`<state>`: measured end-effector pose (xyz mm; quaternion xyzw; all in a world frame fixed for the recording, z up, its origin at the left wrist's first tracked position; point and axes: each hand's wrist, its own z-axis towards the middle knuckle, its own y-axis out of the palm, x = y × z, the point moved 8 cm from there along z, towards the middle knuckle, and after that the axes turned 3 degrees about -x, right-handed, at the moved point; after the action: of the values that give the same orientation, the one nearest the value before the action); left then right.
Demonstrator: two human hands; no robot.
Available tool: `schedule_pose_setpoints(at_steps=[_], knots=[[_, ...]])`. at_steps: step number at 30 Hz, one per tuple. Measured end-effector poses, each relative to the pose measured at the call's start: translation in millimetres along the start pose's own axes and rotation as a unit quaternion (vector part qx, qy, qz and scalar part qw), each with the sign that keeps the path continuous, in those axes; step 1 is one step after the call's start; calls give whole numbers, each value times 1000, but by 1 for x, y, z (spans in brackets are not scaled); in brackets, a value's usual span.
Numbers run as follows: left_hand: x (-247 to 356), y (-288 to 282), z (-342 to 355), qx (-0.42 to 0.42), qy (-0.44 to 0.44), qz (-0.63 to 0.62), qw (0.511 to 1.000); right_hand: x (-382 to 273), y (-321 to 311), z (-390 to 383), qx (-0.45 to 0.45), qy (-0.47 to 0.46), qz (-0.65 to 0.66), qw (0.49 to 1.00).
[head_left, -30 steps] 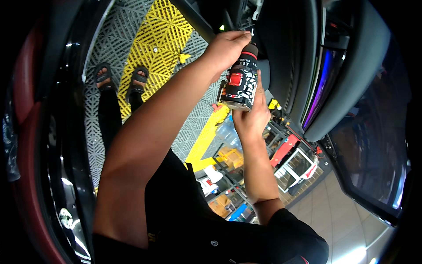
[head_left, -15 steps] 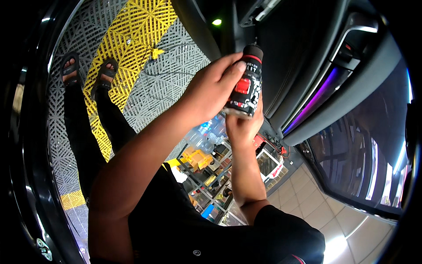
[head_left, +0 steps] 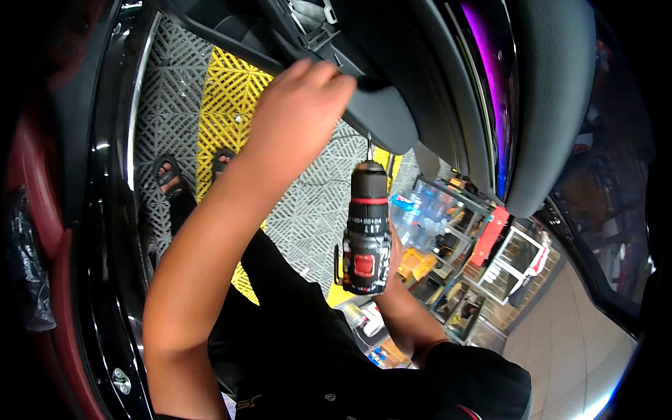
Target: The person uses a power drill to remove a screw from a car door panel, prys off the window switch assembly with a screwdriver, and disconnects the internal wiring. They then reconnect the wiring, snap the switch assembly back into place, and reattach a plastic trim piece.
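Note:
A black and red cordless drill (head_left: 367, 231) stands out in the middle of the view, its bit pointing away toward the car door's lower edge. My right hand (head_left: 395, 255) is closed around the drill's grip, mostly hidden behind the drill body. Up and to the left, my left hand (head_left: 301, 108) is at the lower part of the black door panel (head_left: 392, 115). Its fingers are curled and somewhat blurred, and the fingertips are out of sight, so what they hold cannot be made out. The drill bit is apart from the left hand.
A purple light strip (head_left: 490, 84) runs along the door trim. The black door sill (head_left: 115, 231) curves down the left side. Grey and yellow floor grating (head_left: 231, 98) lies below, with my sandalled feet on it. A shelf rack (head_left: 455, 294) with bottles and boxes stands beyond my right arm.
My left hand has come off the drill and moved up and left to the door panel. The drill, in my right hand, is lower and more upright in view. The view has shifted.

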<state>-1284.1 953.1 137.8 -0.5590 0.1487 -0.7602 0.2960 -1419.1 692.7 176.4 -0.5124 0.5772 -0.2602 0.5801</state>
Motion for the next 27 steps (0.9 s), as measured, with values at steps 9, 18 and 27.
schedule_pose_setpoints(at_steps=[9, 18, 27], knots=[[-14, 89, 88, -324, -192, 196, 905, 31, 0, -29, 44, 47, 148, 987], [-17, 94, 88, -366, -174, 227, 886, 43, -9, -12, -4, 105, 166, 981], [-23, 88, 79, -214, -167, 196, 942, 67, 13, -25, -21, 89, 177, 980]])
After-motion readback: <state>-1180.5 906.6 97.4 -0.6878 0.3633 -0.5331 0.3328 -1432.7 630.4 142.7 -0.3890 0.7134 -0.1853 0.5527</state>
